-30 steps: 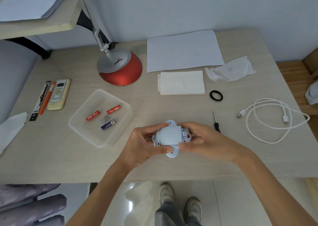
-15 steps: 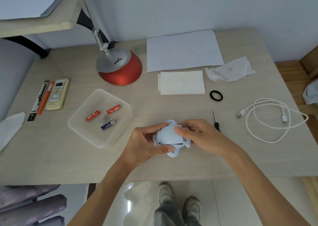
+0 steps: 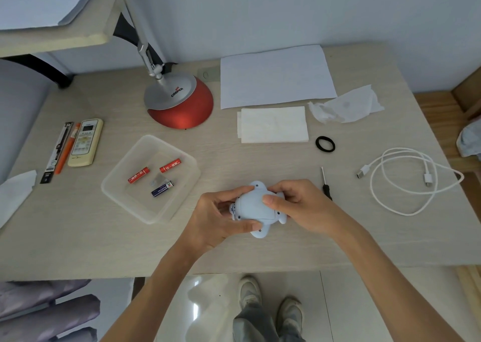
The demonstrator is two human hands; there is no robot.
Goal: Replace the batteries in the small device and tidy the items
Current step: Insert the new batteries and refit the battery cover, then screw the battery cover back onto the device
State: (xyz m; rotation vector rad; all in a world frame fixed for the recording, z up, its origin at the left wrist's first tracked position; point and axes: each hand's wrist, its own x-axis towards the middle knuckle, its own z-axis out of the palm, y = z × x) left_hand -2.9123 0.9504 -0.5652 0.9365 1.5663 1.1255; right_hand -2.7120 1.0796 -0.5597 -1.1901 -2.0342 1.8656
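A small pale blue device [image 3: 253, 206] with rounded feet is held underside up just above the table's front edge. My left hand [image 3: 216, 216] grips its left side, thumb along the near edge. My right hand [image 3: 299, 206] holds its right side, with the thumb pressing on the flat cover panel. A clear plastic tray [image 3: 130, 201] to the left holds two red batteries [image 3: 138, 175] [image 3: 170, 165] and one dark blue battery [image 3: 162, 188]. A small black-handled screwdriver [image 3: 325, 183] lies just right of my right hand.
A red lamp base [image 3: 182, 107] stands at the back. White paper [image 3: 273, 76], a folded tissue [image 3: 272, 124] and a crumpled tissue [image 3: 346, 105] lie behind. A black hair band [image 3: 316, 144], a white USB cable [image 3: 406, 180], a remote [image 3: 86, 142] and pens [image 3: 62, 149] are also on the table.
The open battery compartment seen earlier is now covered by the panel. My right hand slid left over the device and its thumb now presses on the cover.
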